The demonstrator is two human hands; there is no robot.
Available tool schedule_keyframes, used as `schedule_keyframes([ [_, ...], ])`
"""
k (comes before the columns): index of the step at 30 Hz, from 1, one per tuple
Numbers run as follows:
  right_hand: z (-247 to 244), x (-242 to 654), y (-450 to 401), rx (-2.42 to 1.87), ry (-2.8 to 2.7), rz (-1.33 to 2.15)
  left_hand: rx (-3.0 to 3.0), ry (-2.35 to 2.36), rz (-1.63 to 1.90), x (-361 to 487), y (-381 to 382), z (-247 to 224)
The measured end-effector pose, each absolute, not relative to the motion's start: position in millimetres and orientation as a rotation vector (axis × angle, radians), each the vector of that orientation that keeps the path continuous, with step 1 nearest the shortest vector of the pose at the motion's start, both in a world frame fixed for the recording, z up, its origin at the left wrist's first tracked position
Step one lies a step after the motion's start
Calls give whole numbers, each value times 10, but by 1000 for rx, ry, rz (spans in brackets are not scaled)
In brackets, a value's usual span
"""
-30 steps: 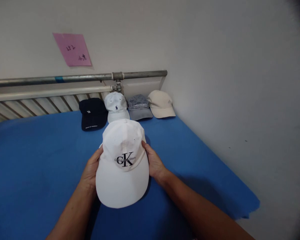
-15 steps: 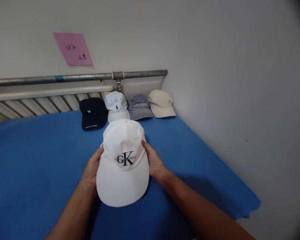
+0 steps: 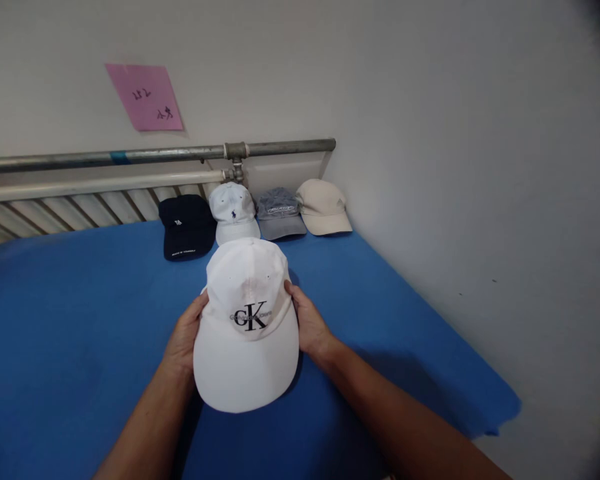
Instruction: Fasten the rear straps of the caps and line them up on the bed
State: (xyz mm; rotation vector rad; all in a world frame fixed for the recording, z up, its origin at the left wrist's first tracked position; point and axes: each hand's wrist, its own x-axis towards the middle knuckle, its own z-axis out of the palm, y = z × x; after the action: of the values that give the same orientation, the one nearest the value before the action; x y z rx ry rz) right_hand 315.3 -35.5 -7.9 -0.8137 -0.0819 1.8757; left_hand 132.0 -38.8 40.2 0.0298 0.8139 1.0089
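Between my two hands is a white baseball cap [image 3: 247,370], its brim toward me and black lettering on the front of the crown. My left hand [image 3: 186,333] grips its left side, and my right hand [image 3: 307,317] grips the right side with the thumb against the crown. Most fingers of both hands are hidden behind or under the cap. Just beyond it stand a black cap [image 3: 189,230], a pale cap with a small dark emblem [image 3: 233,210], a grey-blue cap [image 3: 281,217] and a beige cap [image 3: 324,208], side by side.
A blue cover [image 3: 95,320] spreads over the flat surface beneath the caps. Behind it run a radiator [image 3: 70,217] and a metal pipe [image 3: 165,156]. A pink paper [image 3: 147,100] with handwriting is on the back wall. The right wall [image 3: 460,167] borders the surface.
Almost nothing differs. The white cap stays in both hands, with only a very slight shift of its brim; the caps behind stay put.
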Motion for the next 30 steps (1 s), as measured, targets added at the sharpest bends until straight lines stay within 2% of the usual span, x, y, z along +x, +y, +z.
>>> schedule_keyframes([
  [30, -101, 3147, -347, -851, -152, 1849, 51, 883, 972, 1352, -393, 438],
])
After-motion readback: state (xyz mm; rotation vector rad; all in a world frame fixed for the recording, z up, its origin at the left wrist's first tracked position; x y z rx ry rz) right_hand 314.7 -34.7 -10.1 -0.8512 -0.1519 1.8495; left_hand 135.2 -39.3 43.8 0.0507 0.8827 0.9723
